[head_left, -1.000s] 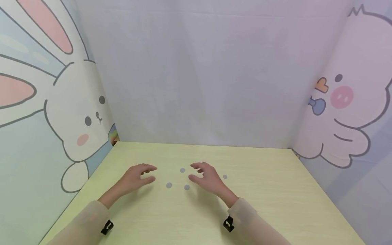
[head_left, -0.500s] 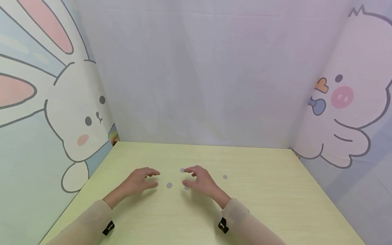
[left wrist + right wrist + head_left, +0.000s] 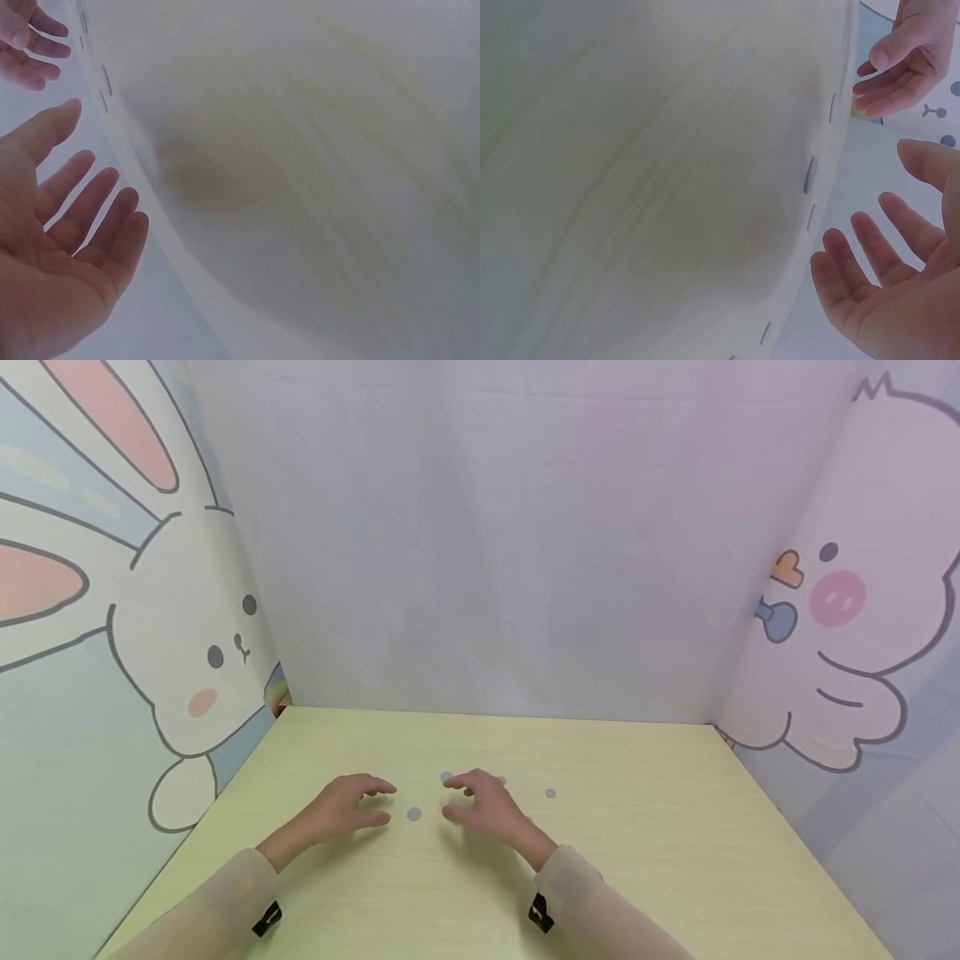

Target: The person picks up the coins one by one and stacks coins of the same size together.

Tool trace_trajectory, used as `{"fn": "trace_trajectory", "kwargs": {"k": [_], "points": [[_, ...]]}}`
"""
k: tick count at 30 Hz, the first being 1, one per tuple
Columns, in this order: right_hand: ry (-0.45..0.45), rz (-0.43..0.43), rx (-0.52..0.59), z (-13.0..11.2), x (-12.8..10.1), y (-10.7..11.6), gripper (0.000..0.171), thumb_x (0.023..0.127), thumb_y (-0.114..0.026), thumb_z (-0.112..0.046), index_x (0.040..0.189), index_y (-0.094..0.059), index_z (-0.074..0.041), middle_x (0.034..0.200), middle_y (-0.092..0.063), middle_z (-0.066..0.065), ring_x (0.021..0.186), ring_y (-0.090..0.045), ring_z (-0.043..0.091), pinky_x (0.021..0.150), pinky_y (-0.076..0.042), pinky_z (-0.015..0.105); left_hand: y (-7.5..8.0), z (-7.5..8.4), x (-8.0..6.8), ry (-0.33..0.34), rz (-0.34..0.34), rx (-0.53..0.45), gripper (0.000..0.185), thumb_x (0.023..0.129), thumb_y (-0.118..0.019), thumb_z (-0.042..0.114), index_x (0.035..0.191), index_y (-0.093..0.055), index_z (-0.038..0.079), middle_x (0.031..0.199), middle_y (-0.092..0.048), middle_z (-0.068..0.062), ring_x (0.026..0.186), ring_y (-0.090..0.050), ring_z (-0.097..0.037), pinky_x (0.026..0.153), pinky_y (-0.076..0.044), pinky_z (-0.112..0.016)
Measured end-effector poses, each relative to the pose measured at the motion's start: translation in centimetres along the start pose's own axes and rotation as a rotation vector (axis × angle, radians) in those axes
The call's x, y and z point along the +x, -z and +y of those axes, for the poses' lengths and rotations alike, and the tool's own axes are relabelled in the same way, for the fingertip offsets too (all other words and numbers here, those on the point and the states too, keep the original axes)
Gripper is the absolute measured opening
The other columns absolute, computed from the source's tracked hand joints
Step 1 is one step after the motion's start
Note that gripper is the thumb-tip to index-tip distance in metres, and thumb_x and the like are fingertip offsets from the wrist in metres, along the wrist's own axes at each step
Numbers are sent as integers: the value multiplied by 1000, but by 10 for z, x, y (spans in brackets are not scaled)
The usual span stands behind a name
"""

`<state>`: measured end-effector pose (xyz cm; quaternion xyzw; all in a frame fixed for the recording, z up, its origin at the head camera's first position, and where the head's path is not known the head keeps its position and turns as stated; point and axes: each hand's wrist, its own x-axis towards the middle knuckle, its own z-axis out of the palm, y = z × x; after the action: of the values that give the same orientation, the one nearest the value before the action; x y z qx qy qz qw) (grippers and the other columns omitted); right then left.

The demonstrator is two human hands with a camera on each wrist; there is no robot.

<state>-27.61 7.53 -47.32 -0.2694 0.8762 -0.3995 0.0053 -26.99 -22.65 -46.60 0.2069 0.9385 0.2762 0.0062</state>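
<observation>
Left hand (image 3: 341, 807), right hand (image 3: 491, 807) moved inward; each grip parted; discs (image 3: 414, 814) lie flat.

Head view faces forward and down over the tabletop (image 3: 420, 885); both wrist views share it, from much nearer.

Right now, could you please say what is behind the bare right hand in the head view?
Behind the bare right hand, small round grey discs peek out by the fingertips, past the knuckles and below the thumb; whatever the hand covers is hidden.
</observation>
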Motion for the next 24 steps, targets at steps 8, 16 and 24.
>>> {"fn": "trace_trajectory", "kwargs": {"k": [8,16,24], "points": [[-28,-33,-30,-2,3,-6,41,94,-79,-23,131,-74,-6,127,-70,14,112,-65,33,93,-55,40,-4,4,1,15,-11,-1,38,90,-87,24,125,-77,14,122,-75,-1,116,-68,-30,101,-53,-53],[-33,-54,-60,-2,5,-13,38,92,-82,-22,126,-77,-6,118,-71,10,102,-62,25,86,-52,33,-8,4,1,-32,-1,19,34,88,-89,22,119,-79,11,117,-77,-1,111,-70,-28,99,-55,-50],[-44,-69,-112,-5,11,-18,35,91,-83,-23,123,-79,-10,117,-72,7,101,-64,21,86,-53,30,-9,6,4,-61,14,49,31,88,-88,20,116,-80,9,114,-77,-2,110,-71,-30,98,-55,-51]]}}
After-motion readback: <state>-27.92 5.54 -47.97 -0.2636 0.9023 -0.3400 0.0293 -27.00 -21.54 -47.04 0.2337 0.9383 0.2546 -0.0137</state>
